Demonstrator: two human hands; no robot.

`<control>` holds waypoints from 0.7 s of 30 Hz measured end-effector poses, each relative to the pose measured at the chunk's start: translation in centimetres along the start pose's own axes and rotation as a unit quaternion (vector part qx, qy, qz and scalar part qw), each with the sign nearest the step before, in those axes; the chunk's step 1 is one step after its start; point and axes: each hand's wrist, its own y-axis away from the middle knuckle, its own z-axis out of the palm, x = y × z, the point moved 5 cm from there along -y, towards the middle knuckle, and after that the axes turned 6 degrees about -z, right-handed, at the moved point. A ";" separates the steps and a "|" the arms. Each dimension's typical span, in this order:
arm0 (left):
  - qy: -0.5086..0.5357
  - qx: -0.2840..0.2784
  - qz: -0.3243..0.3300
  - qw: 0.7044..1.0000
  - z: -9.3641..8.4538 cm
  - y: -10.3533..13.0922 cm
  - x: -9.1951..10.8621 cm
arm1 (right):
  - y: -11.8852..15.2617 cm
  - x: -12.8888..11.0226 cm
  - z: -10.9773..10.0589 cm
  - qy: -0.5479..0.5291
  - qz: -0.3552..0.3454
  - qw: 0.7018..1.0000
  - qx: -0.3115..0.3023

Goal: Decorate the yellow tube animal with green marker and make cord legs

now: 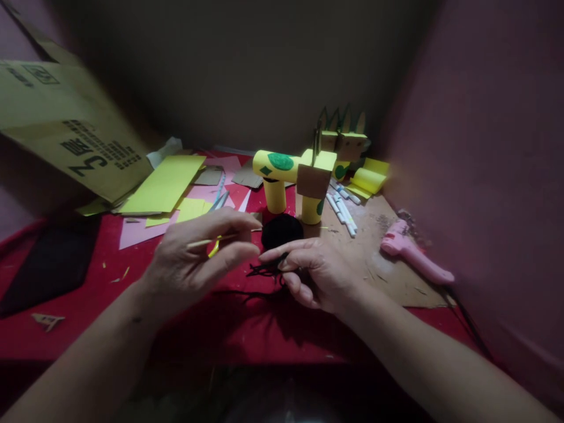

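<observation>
My left hand (198, 249) is curved, thumb and index finger apart at the tips. It holds a thin wooden stick (200, 242) with a small yellow strip (214, 247) by it. My right hand (319, 273) pinches black yarn strands (264, 269) between thumb and fingers, index finger stretched towards the left hand. Loose ends hang over the red tablecloth (211, 335). Just behind the right fingers lies a round black ball of yarn (282, 231). Beyond it stands a yellow paper-tube animal (277, 166) with green patches and a brown cardboard face.
Behind is a second paper animal (348, 144) with spiky tops. White markers (341, 214) and a pink glue gun (414, 252) lie on a cardboard sheet (374, 282) at right. Yellow paper (165, 185), scissors (219, 201) and a large carton (74, 129) are at left.
</observation>
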 end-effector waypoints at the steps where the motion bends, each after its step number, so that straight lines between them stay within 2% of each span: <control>1: -0.013 -0.031 0.033 0.999 0.4 0.1 0.3 | 0.0 0.0 0.0 -0.003 -0.005 1.000 0.003; 4: -0.053 -0.106 0.107 0.987 2.0 0.6 1.0 | -0.2 -0.1 -0.1 -0.001 -0.007 1.000 0.013; 7: -0.083 -0.112 0.135 0.981 3.3 0.9 1.4 | -0.3 -0.2 -0.1 0.005 -0.009 1.000 0.006; 11: -0.061 -0.059 0.132 0.988 3.1 0.7 1.4 | -0.2 -0.4 -0.3 -0.002 -0.009 1.000 0.007; 15: -0.083 -0.004 0.061 0.995 1.5 0.0 0.2 | 0.0 -0.2 -0.2 -0.015 0.008 1.000 0.003; 19: -0.105 0.097 -0.001 0.990 -0.4 -0.2 -0.7 | 0.0 -0.3 -0.2 -0.047 0.008 0.999 -0.009; 21: -0.113 0.122 -0.042 0.985 -0.9 -0.1 -1.0 | -0.1 -0.2 -0.2 -0.067 0.016 0.997 -0.024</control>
